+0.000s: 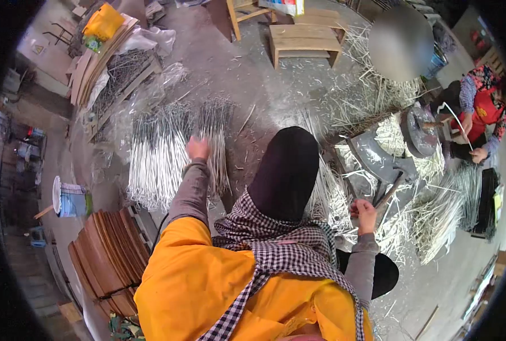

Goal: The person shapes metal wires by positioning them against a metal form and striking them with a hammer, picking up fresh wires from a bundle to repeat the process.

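My left hand (pixel 198 149) is closed, knuckles up, over long thin sticks (pixel 159 156), pale at the near end and dark at the far end. A second bundle of the same sticks (pixel 215 142) lies just right of it. What the fingers grip is hidden. My right hand (pixel 364 216) is curled shut beside my right knee, above a heap of pale strips (pixel 332 199). Nothing I can name shows in it. Close to its right, a wooden handle (pixel 390 190) slants up against a dark metal stand (pixel 378 156).
At the right a co-worker (pixel 483 108) holds a bent white strip (pixel 457 122) in both hands. Wooden benches (pixel 304 40) stand ahead. Stacked brown boards (pixel 108 256) and a white bucket (pixel 71 198) are at the left. Loose strips (pixel 435 221) litter the floor at the right.
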A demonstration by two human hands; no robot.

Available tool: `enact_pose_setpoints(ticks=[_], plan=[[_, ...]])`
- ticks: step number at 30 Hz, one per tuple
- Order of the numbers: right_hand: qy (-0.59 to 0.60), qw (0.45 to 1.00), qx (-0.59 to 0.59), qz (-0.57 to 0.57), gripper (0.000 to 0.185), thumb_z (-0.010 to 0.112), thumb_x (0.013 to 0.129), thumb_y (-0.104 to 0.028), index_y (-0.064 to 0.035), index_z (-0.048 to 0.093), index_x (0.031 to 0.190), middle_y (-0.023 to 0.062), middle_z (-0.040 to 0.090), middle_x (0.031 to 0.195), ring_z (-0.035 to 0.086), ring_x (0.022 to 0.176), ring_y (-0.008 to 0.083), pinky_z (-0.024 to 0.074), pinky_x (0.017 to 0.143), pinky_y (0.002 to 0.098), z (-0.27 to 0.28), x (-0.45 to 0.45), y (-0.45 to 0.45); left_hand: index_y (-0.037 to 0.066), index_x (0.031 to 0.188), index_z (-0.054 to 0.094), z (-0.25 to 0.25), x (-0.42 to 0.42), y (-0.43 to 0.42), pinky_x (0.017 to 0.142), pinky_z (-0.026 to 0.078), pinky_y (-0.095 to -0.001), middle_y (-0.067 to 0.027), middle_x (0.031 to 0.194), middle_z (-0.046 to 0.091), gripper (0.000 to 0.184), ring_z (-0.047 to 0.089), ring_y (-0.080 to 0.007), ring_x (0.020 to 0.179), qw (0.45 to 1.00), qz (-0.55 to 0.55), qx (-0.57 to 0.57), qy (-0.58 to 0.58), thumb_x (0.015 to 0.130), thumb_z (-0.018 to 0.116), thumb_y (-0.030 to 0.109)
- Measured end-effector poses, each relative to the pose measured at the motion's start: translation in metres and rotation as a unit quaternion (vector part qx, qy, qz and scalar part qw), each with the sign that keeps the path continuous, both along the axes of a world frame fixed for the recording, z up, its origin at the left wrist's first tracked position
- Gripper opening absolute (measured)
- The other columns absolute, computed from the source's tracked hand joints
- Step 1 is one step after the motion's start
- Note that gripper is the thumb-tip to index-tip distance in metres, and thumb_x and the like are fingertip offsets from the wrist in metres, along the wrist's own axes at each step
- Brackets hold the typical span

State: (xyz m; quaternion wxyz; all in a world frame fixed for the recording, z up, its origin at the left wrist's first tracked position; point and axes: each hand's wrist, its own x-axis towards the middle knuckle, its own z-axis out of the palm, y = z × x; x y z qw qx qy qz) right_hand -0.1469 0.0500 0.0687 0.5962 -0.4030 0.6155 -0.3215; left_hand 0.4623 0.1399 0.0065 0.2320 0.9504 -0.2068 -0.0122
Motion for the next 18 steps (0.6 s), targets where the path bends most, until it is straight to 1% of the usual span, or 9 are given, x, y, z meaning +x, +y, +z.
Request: enact_pose_setpoints(ticks=[2, 4, 6, 7, 8, 10, 11, 13, 18], plan=[[0.015, 1.000, 0.020, 0.010, 0.016, 0.058, 0.087, -0.017, -0.0014, 0.063, 0.090, 0.0064, 0.065, 0.075, 0.060, 0.059, 0.0127, 0.0464, 0.050, 0.0240, -0.014, 0.000, 0.004, 0.000, 0.094, 0.060, 0.003, -0.010, -0.051, 0.075, 0.047, -0.0444, -0.0220, 0.090, 0.063, 0.034, 0.060, -0.0376, 0.084, 0.984, -0.103, -0.135, -0.056, 0.079, 0.058, 0.030], [0.041, 0.997, 0.024, 0.058, 0.018, 0.058, 0.086, -0.017, -0.0010, 0.064, 0.089, 0.0073, 0.065, 0.074, 0.060, 0.058, 0.0126, 0.0466, 0.049, 0.0251, -0.051, -0.001, 0.005, -0.001, 0.089, 0.058, 0.062, -0.049, -0.112, 0.066, 0.046, -0.0400, -0.0166, 0.077, 0.060, 0.032, 0.055, -0.0312, 0.069, 0.958, -0.189, -0.192, 0.102, 0.079, 0.060, 0.029], [0.069, 0.992, 0.021, 0.099, 0.018, 0.058, 0.085, -0.017, 0.0006, 0.065, 0.086, 0.0077, 0.064, 0.070, 0.060, 0.057, 0.0119, 0.0466, 0.049, 0.0260, -0.057, 0.002, 0.010, 0.004, 0.095, 0.059, 0.082, -0.084, -0.175, 0.067, 0.045, -0.0268, 0.0010, 0.084, 0.057, 0.017, 0.048, -0.0087, 0.074, 0.818, -0.357, -0.384, 0.239, 0.089, 0.057, 0.019], [0.139, 0.975, 0.002, 0.175, 0.020, 0.059, 0.085, -0.018, 0.0011, 0.065, 0.085, 0.0071, 0.063, 0.067, 0.059, 0.057, 0.0110, 0.0457, 0.049, 0.0251, -0.063, 0.006, 0.007, 0.004, 0.103, 0.061, 0.103, -0.110, -0.204, 0.075, 0.045, -0.0257, 0.0011, 0.091, 0.059, 0.019, 0.052, -0.0082, 0.082, 0.798, -0.443, -0.387, 0.129, 0.089, 0.059, 0.017], [-0.087, 0.984, 0.013, 0.154, 0.025, 0.060, 0.084, -0.024, -0.0002, 0.065, 0.086, 0.0078, 0.063, 0.065, 0.060, 0.058, 0.0135, 0.0468, 0.051, 0.0281, -0.087, 0.003, 0.012, 0.004, 0.107, 0.060, 0.152, -0.154, -0.211, 0.079, 0.044, -0.0251, -0.0001, 0.095, 0.061, 0.022, 0.053, -0.0085, 0.088, 0.795, -0.448, -0.359, 0.195, 0.089, 0.059, 0.017], [0.189, 0.953, -0.044, 0.234, 0.021, 0.059, 0.079, -0.021, -0.0019, 0.067, 0.083, 0.0089, 0.066, 0.073, 0.063, 0.067, 0.0166, 0.0497, 0.060, 0.0302, -0.101, 0.007, 0.017, 0.004, 0.113, 0.059, 0.232, -0.237, -0.224, 0.085, 0.044, -0.0244, -0.0016, 0.103, 0.062, 0.027, 0.055, -0.0092, 0.095, 0.759, -0.499, -0.311, 0.281, 0.089, 0.059, 0.016], [0.193, 0.955, -0.034, 0.225, 0.021, 0.059, 0.079, -0.021, -0.0019, 0.067, 0.083, 0.0089, 0.066, 0.073, 0.063, 0.067, 0.0166, 0.0497, 0.060, 0.0302, -0.110, 0.005, 0.019, 0.005, 0.115, 0.059, 0.248, -0.265, -0.232, 0.086, 0.044, -0.0243, -0.0019, 0.106, 0.063, 0.028, 0.056, -0.0096, 0.098, 0.725, -0.544, -0.293, 0.303, 0.089, 0.059, 0.016], [0.324, 0.888, -0.108, 0.306, 0.025, 0.061, 0.075, -0.027, -0.0047, 0.068, 0.084, 0.0111, 0.067, 0.076, 0.064, 0.072, 0.0241, 0.0506, 0.064, 0.0364, -0.135, 0.003, 0.021, 0.007, 0.115, 0.059, 0.259, -0.314, -0.242, 0.086, 0.045, -0.0252, -0.0035, 0.105, 0.064, 0.027, 0.057, -0.0106, 0.098, 0.680, -0.628, -0.210, 0.315, 0.090, 0.058, 0.019], [0.295, 0.887, 0.044, 0.352, 0.035, 0.063, 0.071, -0.035, -0.0081, 0.067, 0.094, 0.0124, 0.067, 0.095, 0.061, 0.091, 0.0312, 0.0480, 0.079, 0.0426, -0.178, 0.001, 0.014, 0.006, 0.113, 0.059, 0.220, -0.384, -0.246, 0.081, 0.047, -0.0273, -0.0056, 0.100, 0.064, 0.027, 0.059, -0.0133, 0.093, 0.599, -0.749, -0.114, 0.259, 0.089, 0.059, 0.020]])
